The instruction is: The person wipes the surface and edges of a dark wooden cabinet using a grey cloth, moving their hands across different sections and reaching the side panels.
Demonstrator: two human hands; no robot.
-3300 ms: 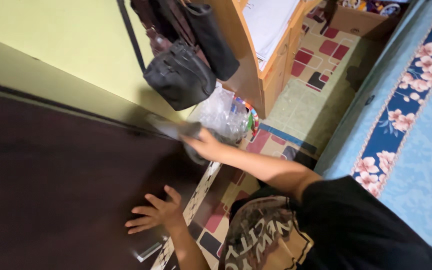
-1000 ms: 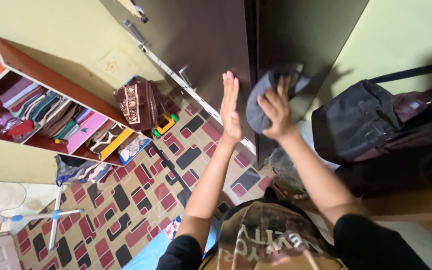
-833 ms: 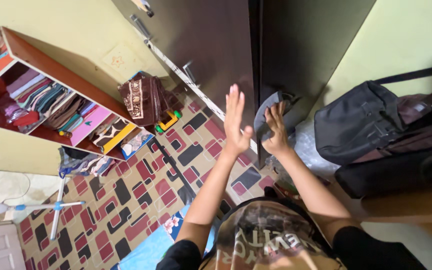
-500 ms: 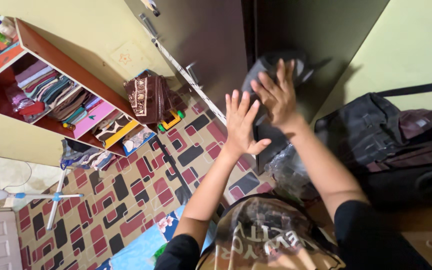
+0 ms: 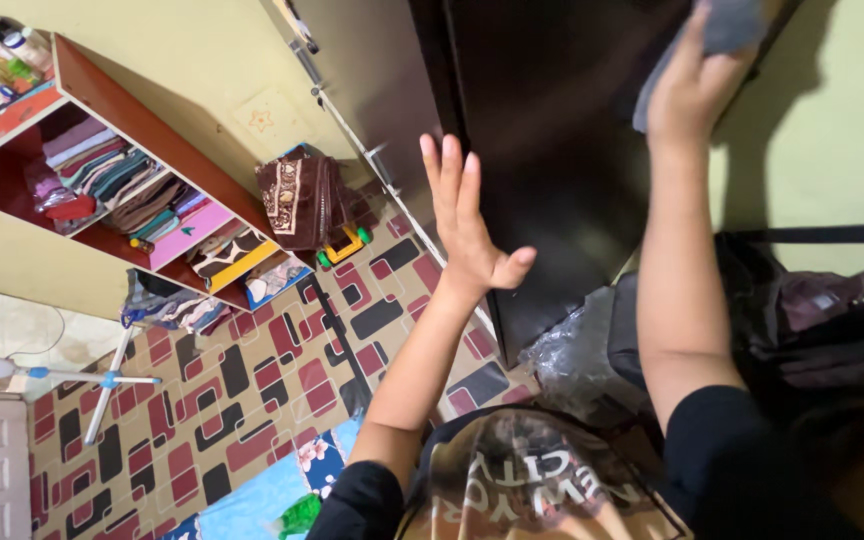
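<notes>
Fingers of right hand press grey cloth against dark wardrobe.

A home, most likely a bedroom. A dark wardrobe stands against a yellow-green wall. At left an open shelf holds folded clothes. The patterned floor carries a toy and a fan stand; bags hang at right.
</notes>
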